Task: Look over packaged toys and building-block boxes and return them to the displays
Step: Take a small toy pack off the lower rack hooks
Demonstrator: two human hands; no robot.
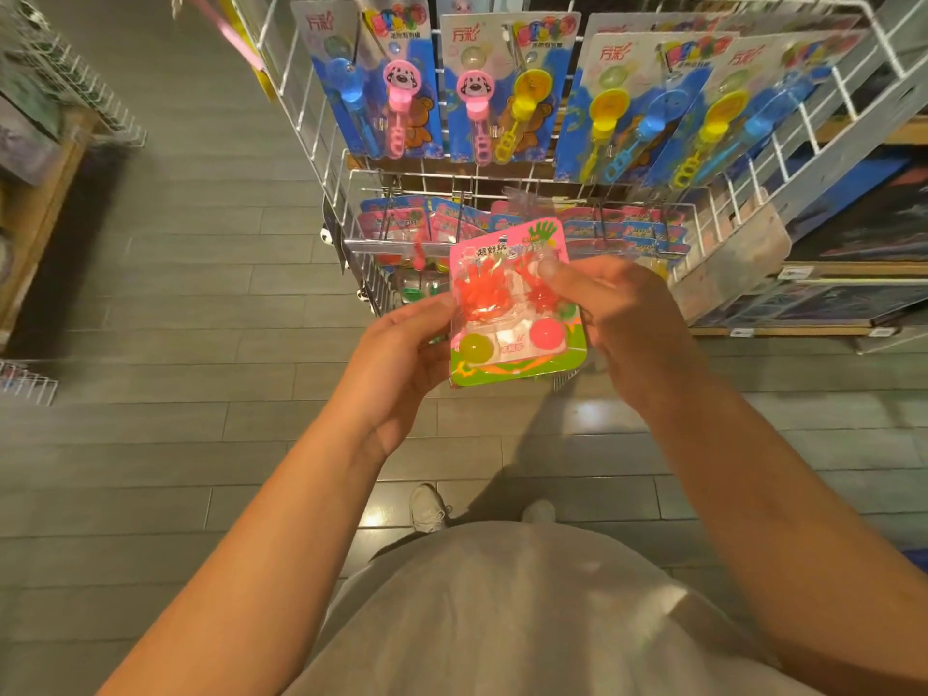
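You hold the pink-and-green carded blister pack of red sticky-hand toys and 2 balls [514,306] face up at chest height in front of the white wire display rack [401,183], so its front reads clearly while you look it over. Your left hand [401,364] takes the card's left edge, fingers curled behind it and thumb at the front, giving a steady grip from below. Your right hand [627,319] pinches the right side, thumb pressed on the clear blister near the top, which keeps the card flat and lets you tilt it. Neither grip is empty; both are closed on the pack. It sits just above the rack's lower row of similar pink packs [401,221], likely its home peg. The blue carded bubble wands [507,87] hang on the row above, well apart from it.
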